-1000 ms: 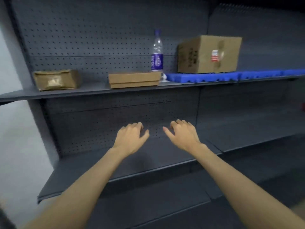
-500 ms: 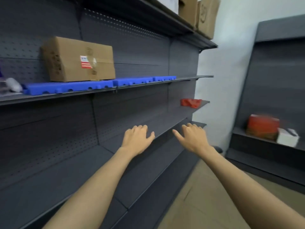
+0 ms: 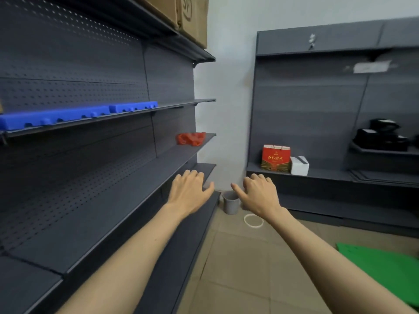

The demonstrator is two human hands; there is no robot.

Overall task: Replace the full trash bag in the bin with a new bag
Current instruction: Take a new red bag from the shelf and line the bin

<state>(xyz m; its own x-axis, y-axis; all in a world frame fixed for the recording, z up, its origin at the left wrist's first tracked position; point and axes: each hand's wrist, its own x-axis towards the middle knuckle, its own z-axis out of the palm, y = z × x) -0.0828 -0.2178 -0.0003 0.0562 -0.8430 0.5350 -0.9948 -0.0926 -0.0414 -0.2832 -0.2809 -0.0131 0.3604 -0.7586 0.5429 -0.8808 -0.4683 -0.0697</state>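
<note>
Two hands: both are stretched out in front of the person, palms down, touching nothing.
Left hand [image 3: 190,193]: fingers loosely bent, thumb out to the side, holding nothing; it hangs over the edge of the lower grey shelf.
Right hand [image 3: 260,195]: fingers bent down in the same loose way, thumb pointing toward the left hand, holding nothing.
Bin [image 3: 230,202]: a small grey bin stands upright on the tiled floor in the corner, just past the end of the left shelving unit [image 3: 95,200] and seen between the two hands. I cannot tell from where I stand whether it has a bag in it.
White ring [image 3: 253,220]: lies flat on the floor just beside the bin, partly hidden by the right wrist.
Red plastic bag [image 3: 191,138]: crumpled on a middle shelf of the left unit, near its far end.
Blue panels [image 3: 74,114]: laid in a row along the shelf above that one.
Cardboard boxes [image 3: 192,17]: on the top shelf of the left unit.
Right shelving unit [image 3: 317,109]: against the far wall, well apart from the hands.
Red gift bag [image 3: 275,158]: upright on that unit's low shelf, touching a white box [image 3: 299,165].
Black items [image 3: 383,137]: stacked further right on a shelf, blurred.
Green sheet [image 3: 383,270]: flat on the floor at the right.
</note>
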